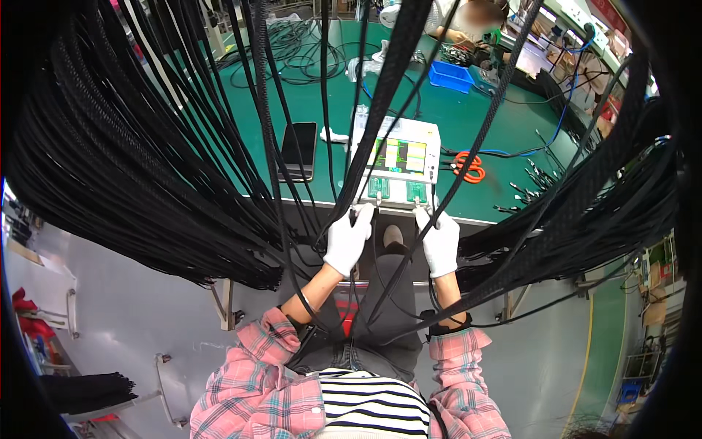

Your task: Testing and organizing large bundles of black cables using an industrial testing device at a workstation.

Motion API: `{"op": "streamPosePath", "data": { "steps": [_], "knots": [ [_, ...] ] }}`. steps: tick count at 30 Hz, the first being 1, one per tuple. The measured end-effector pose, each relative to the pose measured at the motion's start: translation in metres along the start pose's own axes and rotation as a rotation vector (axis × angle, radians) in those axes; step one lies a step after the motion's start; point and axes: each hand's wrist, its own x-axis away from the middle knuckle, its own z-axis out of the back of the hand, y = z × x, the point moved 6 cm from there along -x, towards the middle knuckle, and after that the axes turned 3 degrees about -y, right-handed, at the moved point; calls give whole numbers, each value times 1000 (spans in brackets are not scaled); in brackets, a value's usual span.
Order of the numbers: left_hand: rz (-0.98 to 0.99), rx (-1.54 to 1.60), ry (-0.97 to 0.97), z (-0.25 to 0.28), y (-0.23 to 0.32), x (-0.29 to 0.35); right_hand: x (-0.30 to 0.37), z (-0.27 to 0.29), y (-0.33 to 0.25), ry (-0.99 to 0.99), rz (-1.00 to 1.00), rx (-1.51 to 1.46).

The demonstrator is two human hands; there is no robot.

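Right gloved hand (441,241) pinches a cable plug (417,208) at the tester's (401,155) near edge; left gloved hand (349,240) beside it, grip indeterminable.

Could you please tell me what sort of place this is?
Probably a cable workshop: hanging black cables, a white device with a lit screen, and a green worktable.

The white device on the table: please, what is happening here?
A person's gloved left hand and right hand each pinch a cable end by the small green boards at the device's near edge. I cannot tell whether the ends are fully plugged in. The screen is lit; a phone lies left, orange-handled scissors right.
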Motion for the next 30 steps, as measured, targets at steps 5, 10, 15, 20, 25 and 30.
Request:
{"op": "streamPosePath", "data": {
  "steps": [5,10,15,20,25,30],
  "knots": [
    [14,89,10,-12,8,-9,-4,-6,-13,17,91,114],
    [-201,75,88,-10,14,-11,-8,-11,-12,18,135,87],
    [-87,23,74,-12,19,-7,-7,-9,-13,36,161,81],
    [-109,7,83,-10,29,-5,-7,-9,-19,40,180,110],
    [-240,37,115,-11,28,-7,-8,-10,-20,21,179,95],
    [-190,-51,119,-12,15,8,3,-14,-11,-13,71,54]
  ]
}}
